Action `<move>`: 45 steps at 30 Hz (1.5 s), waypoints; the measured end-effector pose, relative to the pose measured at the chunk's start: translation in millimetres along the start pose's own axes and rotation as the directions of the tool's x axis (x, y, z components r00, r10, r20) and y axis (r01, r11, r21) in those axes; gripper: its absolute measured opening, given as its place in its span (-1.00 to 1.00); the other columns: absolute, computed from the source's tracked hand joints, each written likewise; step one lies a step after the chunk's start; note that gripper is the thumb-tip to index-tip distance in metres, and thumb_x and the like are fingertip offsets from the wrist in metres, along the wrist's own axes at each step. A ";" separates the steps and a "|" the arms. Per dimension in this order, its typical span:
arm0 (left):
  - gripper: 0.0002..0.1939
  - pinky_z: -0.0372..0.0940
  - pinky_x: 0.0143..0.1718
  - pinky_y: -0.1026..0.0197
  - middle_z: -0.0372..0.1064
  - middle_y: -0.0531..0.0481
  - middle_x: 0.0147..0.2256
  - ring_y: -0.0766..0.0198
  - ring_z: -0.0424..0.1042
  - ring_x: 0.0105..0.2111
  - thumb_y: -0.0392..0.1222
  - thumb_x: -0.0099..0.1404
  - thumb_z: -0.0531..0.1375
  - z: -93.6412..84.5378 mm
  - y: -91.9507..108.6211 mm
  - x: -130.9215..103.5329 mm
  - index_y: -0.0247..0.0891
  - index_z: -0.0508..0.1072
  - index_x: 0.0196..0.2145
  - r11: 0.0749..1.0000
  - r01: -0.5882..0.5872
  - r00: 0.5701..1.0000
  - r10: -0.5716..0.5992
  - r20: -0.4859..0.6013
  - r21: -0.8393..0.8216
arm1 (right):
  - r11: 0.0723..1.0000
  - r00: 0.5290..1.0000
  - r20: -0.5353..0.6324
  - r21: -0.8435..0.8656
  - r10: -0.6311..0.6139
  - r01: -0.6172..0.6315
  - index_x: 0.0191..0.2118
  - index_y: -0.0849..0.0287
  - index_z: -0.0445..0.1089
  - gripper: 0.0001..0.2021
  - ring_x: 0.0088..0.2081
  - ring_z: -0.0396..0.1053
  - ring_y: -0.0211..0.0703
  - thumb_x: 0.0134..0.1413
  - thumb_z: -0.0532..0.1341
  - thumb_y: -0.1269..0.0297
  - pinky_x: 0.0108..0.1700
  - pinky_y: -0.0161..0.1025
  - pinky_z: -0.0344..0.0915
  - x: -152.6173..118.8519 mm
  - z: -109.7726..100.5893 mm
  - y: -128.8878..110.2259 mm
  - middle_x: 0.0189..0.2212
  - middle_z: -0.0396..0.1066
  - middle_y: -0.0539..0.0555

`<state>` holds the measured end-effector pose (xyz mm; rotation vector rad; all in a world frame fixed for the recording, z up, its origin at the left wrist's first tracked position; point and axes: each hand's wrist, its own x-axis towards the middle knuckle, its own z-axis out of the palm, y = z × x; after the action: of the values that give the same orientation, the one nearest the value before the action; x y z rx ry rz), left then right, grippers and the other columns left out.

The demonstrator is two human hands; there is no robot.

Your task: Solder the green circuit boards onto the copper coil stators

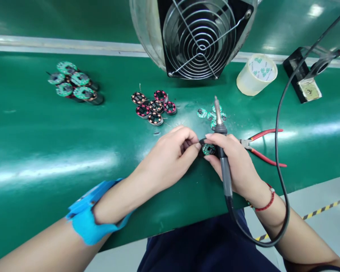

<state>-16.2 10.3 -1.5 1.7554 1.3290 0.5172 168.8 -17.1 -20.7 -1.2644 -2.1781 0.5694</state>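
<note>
Left of the pliers (262,134) on the desk (102,132), a round green-topped component (208,149) is grasped by the fingers of the left hand (174,153) and right hand (239,162), where a soldering iron (226,174) is also held.

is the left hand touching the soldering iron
Apart: the head view shows the round green board in the gap between the left hand's fingertips and the soldering iron.

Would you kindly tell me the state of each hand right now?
Left hand: closed, fingers at the edge of a small round green-topped part.
Right hand: holding a soldering iron, fingers also at that part.
</note>
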 end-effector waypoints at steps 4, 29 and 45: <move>-0.86 0.22 -0.32 0.19 0.29 0.02 -0.32 0.26 0.31 -0.34 -0.13 0.28 0.14 -5.1 -5.4 -3.1 -0.25 0.40 -0.34 0.996 -0.082 0.983 0.078 0.165 0.020 | 0.998 0.999 -0.047 -0.064 0.006 -0.009 0.13 0.17 0.25 -0.65 -0.21 0.37 -0.01 0.25 0.16 0.33 -0.17 -0.07 0.39 -0.9 3.6 -1.9 -0.17 0.50 0.16; -0.87 0.14 -0.43 0.31 0.24 0.12 -0.46 0.38 0.24 -0.46 -0.28 0.28 0.12 6.1 -1.3 -4.3 -0.26 0.40 -0.43 0.991 -0.051 0.999 0.053 0.011 -0.127 | 0.970 0.976 -0.049 -0.129 -0.213 0.205 0.16 0.06 0.24 -0.62 0.06 0.35 -0.03 0.24 0.11 0.40 -0.01 -0.05 0.29 -13.0 -7.7 1.2 -0.05 0.49 0.10; -0.86 0.14 -0.43 0.29 0.26 0.10 -0.45 0.38 0.26 -0.46 -0.33 0.27 0.08 8.1 3.2 -5.0 -0.27 0.38 -0.43 1.000 -0.013 1.000 0.013 -0.022 0.002 | 0.988 0.957 -0.264 0.059 -0.125 0.145 0.20 0.08 0.23 -0.57 -0.28 0.49 -0.09 0.24 0.15 0.44 -0.13 -0.05 0.37 -9.8 -14.4 -4.6 -0.29 0.60 0.01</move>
<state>-10.1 2.4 -2.6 1.7658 1.3346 0.5439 179.1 -26.7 -9.5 -1.0740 -1.9856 0.4040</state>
